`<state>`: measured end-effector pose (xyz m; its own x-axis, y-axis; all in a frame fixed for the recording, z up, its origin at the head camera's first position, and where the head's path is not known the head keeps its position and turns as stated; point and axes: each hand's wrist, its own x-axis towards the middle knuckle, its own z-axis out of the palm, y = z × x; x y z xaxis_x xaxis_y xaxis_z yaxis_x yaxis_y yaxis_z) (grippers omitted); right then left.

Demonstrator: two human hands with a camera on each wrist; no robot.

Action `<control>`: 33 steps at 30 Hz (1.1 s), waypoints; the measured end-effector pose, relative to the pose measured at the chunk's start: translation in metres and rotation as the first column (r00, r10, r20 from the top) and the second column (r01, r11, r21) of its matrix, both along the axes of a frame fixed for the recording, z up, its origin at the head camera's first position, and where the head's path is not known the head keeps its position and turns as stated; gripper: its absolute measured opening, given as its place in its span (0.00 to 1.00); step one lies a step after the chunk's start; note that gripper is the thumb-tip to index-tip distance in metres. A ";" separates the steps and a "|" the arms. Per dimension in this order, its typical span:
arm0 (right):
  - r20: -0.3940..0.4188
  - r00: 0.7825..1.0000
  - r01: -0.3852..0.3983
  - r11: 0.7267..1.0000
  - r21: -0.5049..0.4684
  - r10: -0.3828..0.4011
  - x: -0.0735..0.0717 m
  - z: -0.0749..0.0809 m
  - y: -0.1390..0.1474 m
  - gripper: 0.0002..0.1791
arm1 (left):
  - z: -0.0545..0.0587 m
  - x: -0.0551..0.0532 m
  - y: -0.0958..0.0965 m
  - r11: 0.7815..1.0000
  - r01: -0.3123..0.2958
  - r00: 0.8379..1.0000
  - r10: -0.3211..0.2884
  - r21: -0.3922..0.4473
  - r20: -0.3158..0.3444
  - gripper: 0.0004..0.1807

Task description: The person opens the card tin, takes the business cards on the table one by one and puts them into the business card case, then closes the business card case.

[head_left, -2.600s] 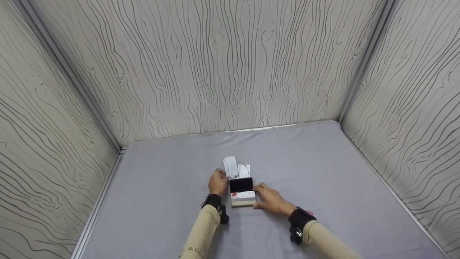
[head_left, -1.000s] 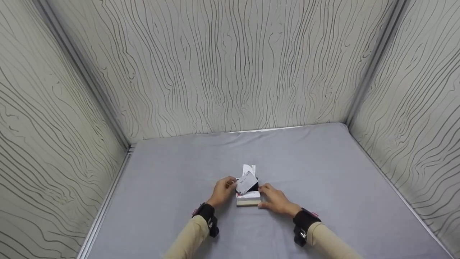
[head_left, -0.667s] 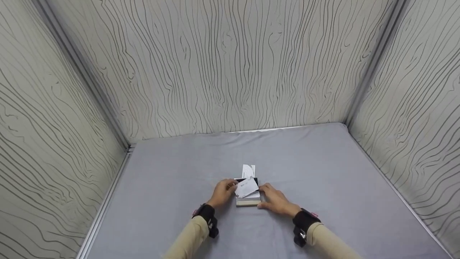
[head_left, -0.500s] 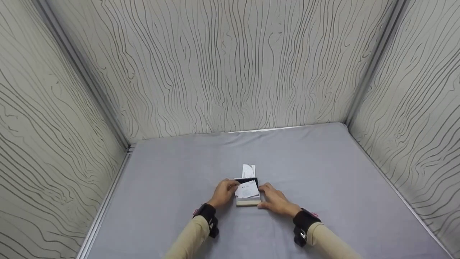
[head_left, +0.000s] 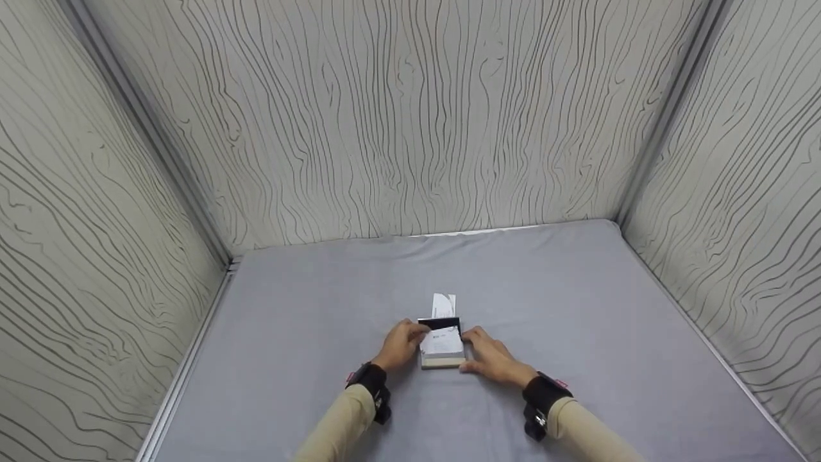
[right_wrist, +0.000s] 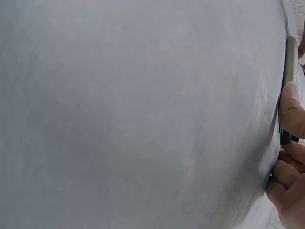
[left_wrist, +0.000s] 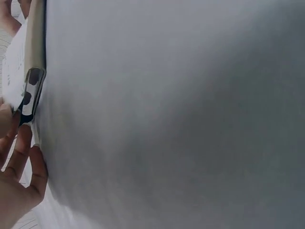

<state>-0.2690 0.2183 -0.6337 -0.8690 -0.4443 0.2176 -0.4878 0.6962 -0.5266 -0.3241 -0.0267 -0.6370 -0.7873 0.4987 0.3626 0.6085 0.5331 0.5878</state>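
A small card case [head_left: 441, 364] with a beige front edge lies on the grey cloth, its black interior [head_left: 441, 323] showing at the back. On top of it is a white business card [head_left: 441, 342] with small print. My left hand [head_left: 399, 346] pinches that card at its left edge; the left wrist view shows the thumb over the card [left_wrist: 14, 67] and other fingers beside the case's end [left_wrist: 35, 57]. Holding the case from the right is my right hand [head_left: 492, 359]. Its thumb [right_wrist: 291, 112] presses the beige edge in the right wrist view.
Directly behind the case, more white cards [head_left: 444, 305] lie overlapping on the cloth, partly hidden by it. Grey cloth [head_left: 308, 308] covers the table. Wood-pattern panels [head_left: 410, 115] stand at the back and both sides.
My left hand has brought one card from behind the case down onto it. The card has turned from slanted to nearly square with the case. My right hand has kept its hold.
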 end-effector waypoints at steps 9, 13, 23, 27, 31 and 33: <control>0.001 1.000 -0.003 1.000 -0.008 0.003 0.000 0.002 -0.001 0.33 | 0.001 -0.001 0.003 1.000 -0.030 0.999 0.030 -0.010 0.017 0.10; 0.005 1.000 -0.005 1.000 -0.012 0.005 0.001 0.002 -0.001 0.33 | 0.003 0.000 0.003 0.999 -0.022 0.999 0.023 -0.029 0.023 0.10; 0.017 1.000 -0.002 1.000 -0.024 0.002 0.001 0.001 -0.001 0.32 | 0.001 0.003 0.006 0.992 -0.042 0.999 0.042 -0.117 -0.002 0.10; 0.003 1.000 -0.004 1.000 -0.024 0.004 0.000 0.001 -0.001 0.31 | -0.001 0.005 0.005 0.992 -0.046 0.999 0.043 -0.120 -0.033 0.10; -0.008 1.000 -0.007 1.000 -0.023 0.007 0.000 0.001 -0.001 0.32 | -0.003 0.006 0.005 0.992 -0.043 0.998 0.039 -0.121 -0.039 0.10; -0.011 1.000 -0.007 1.000 -0.020 0.006 0.001 0.001 -0.001 0.32 | -0.004 0.006 0.005 0.991 -0.038 0.999 0.034 -0.125 -0.038 0.11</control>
<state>-0.2684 0.2175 -0.6328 -0.8635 -0.4455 0.2363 -0.4983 0.6822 -0.5350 -0.3178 -0.0217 -0.6409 -0.7933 0.5136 0.3270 0.6069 0.6236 0.4928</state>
